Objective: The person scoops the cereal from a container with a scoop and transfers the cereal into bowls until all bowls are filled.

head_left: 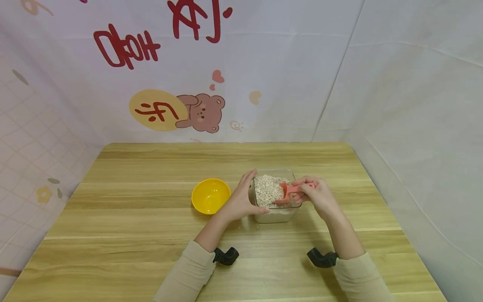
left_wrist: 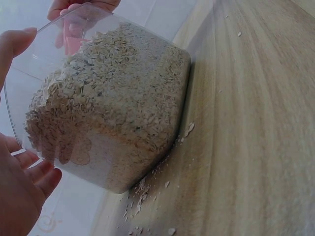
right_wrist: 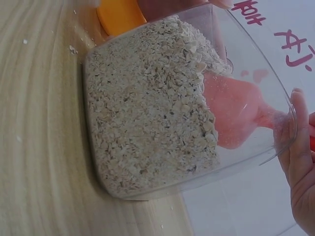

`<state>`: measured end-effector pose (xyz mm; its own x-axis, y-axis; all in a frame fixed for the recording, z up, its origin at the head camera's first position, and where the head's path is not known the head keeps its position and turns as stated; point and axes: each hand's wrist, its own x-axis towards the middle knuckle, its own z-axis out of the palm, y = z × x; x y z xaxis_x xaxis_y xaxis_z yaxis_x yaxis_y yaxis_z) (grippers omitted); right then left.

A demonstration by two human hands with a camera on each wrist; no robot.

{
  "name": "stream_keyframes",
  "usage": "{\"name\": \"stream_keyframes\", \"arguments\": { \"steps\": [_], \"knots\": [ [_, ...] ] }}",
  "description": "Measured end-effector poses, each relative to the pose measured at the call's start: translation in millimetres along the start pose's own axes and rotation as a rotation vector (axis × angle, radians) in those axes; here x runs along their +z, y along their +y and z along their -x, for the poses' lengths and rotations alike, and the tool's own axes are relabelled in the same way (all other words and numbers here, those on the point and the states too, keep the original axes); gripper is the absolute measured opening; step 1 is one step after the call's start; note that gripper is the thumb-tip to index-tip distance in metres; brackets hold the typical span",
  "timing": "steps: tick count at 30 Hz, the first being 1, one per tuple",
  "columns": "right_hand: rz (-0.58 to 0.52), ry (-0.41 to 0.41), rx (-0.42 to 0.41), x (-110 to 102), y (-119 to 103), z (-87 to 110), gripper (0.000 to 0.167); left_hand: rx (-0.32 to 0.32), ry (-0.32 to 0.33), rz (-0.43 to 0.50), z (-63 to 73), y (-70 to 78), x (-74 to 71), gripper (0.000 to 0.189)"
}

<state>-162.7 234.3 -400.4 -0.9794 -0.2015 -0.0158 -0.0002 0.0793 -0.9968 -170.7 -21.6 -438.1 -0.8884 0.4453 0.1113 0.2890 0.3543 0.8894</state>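
Observation:
A clear square plastic container [head_left: 274, 217] full of rolled oats [head_left: 267, 189] stands on the table. My left hand [head_left: 241, 201] grips its left side, thumb along the near rim and fingers toward the far one. A pink scoop [head_left: 287, 192] lies with its bowl dug into the oats near the right wall. By its handle, my right hand [head_left: 318, 195] holds it over the container's right rim. Through the clear wall in the right wrist view, the scoop's bowl [right_wrist: 231, 108] rests against the slope of oats [right_wrist: 152, 103].
Left of the container sits a yellow bowl [head_left: 211, 197], with nothing in it. Loose oat flakes [left_wrist: 142, 196] are scattered on the wooden table [head_left: 132, 235] beside the container. A printed white backdrop [head_left: 286, 92] rises behind the table.

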Motion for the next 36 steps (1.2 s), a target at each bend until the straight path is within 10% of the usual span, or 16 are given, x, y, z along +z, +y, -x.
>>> {"name": "stream_keyframes", "arguments": {
  "steps": [36],
  "knots": [
    [-0.212, 0.002, -0.086, -12, 19, 3.9, 0.024, 0.013, 0.014, -0.010, 0.3, -6.4, 10.8, 0.119]
  ]
}}
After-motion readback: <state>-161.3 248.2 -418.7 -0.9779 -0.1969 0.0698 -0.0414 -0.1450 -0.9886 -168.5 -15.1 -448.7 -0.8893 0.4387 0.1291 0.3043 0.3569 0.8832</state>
